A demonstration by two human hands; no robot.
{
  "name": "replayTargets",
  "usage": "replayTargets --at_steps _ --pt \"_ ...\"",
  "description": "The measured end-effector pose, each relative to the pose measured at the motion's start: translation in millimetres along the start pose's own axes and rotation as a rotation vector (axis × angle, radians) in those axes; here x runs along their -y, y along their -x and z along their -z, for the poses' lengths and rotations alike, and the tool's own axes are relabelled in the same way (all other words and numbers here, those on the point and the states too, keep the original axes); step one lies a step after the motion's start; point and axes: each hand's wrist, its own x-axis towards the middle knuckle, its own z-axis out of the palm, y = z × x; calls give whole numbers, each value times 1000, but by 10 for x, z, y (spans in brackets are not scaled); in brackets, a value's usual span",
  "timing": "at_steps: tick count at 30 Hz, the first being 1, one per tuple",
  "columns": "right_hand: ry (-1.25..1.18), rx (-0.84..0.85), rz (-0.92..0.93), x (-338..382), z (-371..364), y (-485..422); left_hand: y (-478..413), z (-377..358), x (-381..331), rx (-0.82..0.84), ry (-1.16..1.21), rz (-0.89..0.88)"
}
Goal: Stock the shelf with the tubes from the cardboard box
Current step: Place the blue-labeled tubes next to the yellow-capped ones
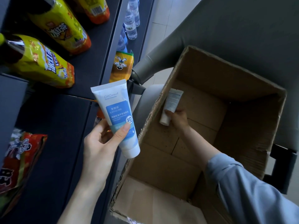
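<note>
Sleeve of pale blue cloth (250, 191) at near right, reaching into open brown cardboard box (242, 110). To its left, left hand (100, 143), thumb and fingers curled round lower body of white-and-blue plastic tube (116, 113); tube held clear of everything, tilted, cap toward near side, crimped end toward far side, above the gap between box and dark shelf board (61, 126). Red crinkled snack bag (21, 156) lying at near left on that board. Farther in, right hand (179, 118) low inside the box, close to its left wall, gripping small white tube (171, 104) near the cap; contact with box floor impossible to tell. Beyond, yellow-labelled drink bottles (40, 62) on far left shelf level, yellow cartoon snack bag (121, 65) just past the big tube's crimp. Farthest, clear water bottles (131, 21) and grey chair (226, 29) behind the box.
</note>
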Motion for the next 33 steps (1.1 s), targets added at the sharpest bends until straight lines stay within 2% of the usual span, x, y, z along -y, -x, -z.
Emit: replayTargets --at_steps 7,12,20,25,29,33 --pt "-320 190 -20 10 434 628 230 60 -136 27 -13 -59" --pt "-616 473 -9 43 719 1147 555 104 -278 33 22 -106" --pt "-765 952 147 305 888 2167 1275 394 -567 60 40 -218" --pt "-718 1192 190 577 827 2783 1683 631 -747 26 80 -287" --pt "-577 1252 210 794 685 3223 2012 786 -869 -2 143 -341" --pt "-316 1223 270 981 543 3628 2350 950 -991 -77 193 -407"
